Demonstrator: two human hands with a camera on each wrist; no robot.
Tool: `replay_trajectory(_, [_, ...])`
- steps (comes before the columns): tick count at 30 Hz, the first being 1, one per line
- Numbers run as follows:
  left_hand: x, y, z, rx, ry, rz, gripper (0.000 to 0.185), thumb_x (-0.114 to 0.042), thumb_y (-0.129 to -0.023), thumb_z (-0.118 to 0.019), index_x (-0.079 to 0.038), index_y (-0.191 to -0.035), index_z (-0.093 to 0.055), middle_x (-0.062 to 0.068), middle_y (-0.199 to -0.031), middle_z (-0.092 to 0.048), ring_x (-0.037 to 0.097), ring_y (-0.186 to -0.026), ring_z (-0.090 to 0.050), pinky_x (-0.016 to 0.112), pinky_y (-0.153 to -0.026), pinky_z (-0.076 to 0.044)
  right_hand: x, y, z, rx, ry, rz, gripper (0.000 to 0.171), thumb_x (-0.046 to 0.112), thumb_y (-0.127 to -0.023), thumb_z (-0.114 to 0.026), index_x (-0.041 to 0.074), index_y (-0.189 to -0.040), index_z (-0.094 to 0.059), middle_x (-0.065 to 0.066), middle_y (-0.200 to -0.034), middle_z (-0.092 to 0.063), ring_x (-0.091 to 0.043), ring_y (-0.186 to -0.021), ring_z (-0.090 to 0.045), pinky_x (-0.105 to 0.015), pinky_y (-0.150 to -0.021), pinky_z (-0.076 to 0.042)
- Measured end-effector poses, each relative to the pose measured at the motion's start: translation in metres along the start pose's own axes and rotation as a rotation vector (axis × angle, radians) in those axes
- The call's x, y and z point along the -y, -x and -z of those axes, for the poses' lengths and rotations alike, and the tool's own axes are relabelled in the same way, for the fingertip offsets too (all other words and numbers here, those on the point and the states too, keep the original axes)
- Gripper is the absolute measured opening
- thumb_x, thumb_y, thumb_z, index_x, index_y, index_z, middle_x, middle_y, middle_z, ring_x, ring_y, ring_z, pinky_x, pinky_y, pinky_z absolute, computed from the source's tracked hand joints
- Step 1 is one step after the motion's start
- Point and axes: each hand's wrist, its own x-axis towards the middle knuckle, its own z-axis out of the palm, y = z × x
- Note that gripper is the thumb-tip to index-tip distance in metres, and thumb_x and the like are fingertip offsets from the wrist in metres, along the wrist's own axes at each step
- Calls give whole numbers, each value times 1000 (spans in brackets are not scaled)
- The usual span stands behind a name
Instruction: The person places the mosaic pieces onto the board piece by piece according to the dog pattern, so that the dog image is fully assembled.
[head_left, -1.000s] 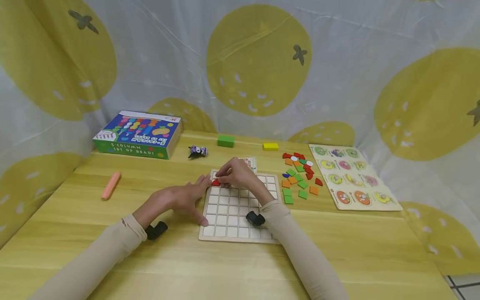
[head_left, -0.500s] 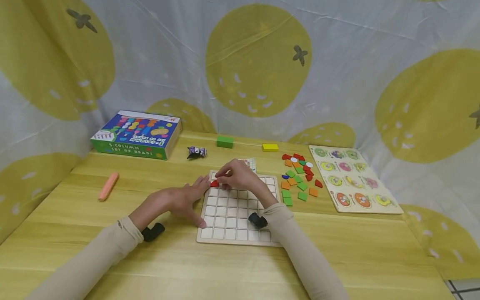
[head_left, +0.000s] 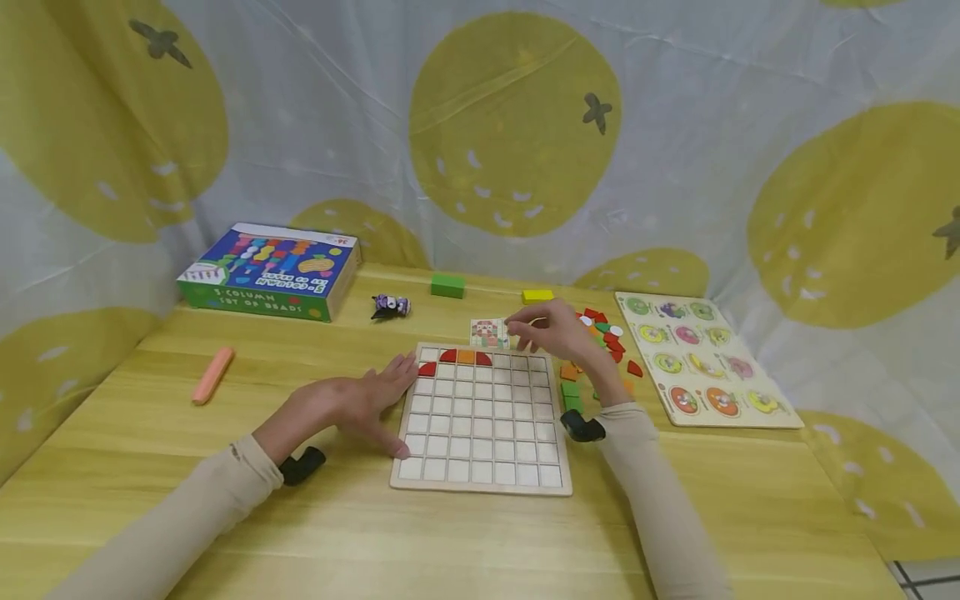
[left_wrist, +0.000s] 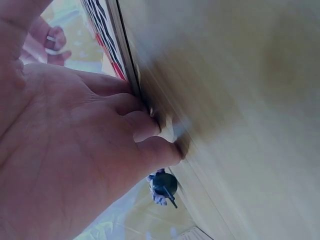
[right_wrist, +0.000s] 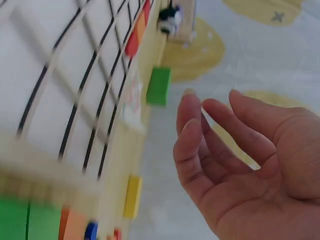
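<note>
Left hand (head_left: pixel 366 403), fingers spread, touches the grid board (head_left: pixel 483 423), wooden table (head_left: pixel 360 542) beneath them. Right hand (head_left: pixel 561 332) hovers, fingertips apart, printed curtain (head_left: pixel 517 125) beyond them

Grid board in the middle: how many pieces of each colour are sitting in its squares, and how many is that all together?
Red pieces: 3
Orange pieces: 1
Total on the grid board: 4
</note>
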Motion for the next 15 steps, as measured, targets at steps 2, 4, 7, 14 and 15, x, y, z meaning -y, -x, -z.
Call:
replay_trajectory(2, [1,1,1,6,1,-1,129,-55,-90,-84,4,-171,-3,23,-179,12,43,-166,8,67,-131,-7,-11,7,11,-30,16,-34,32,15,-109,-67,-6,-132,-73,-29,-116,-75,-44,-92,-75,-56,-83,-63])
replay_trajectory(4, [2,3,2,11,10,-10,130,-57,-90,-84,4,-171,-2,23,-179,13,44,-166,9,68,-130,-6,-21,12,22,-54,15,-69,33,17,-110,-66,-5,-133,-73,-29,-119,-75,-45,-94,-73,-54,-81,-63])
replay_trajectory(7, [3,6,3,24,24,-17,132,-59,-89,-84,3,-171,-1,23,-179,14,44,-165,11,71,-129,-3,-35,16,34,-95,-7,-107,35,20,-111,-63,-5,-134,-72,-30,-121,-74,-45,-96,-71,-48,-78,-62])
replay_trajectory(14, [2,4,1,31,9,-38,131,-59,-90,-83,4,-170,-1,25,-179,13,45,-165,11,69,-130,-3,-64,24,55,-212,53,-168,36,21,-111,-64,-3,-137,-72,-29,-120,-73,-43,-89,-65,-37,-72,-56])
replay_trajectory(15, [1,3,1,31,2,-33,130,-58,-90,-82,4,-170,-2,24,-179,13,45,-165,10,69,-130,-3,-67,25,57,-223,73,-177,36,21,-111,-63,-3,-137,-71,-28,-122,-73,-43,-92,-65,-38,-73,-56])
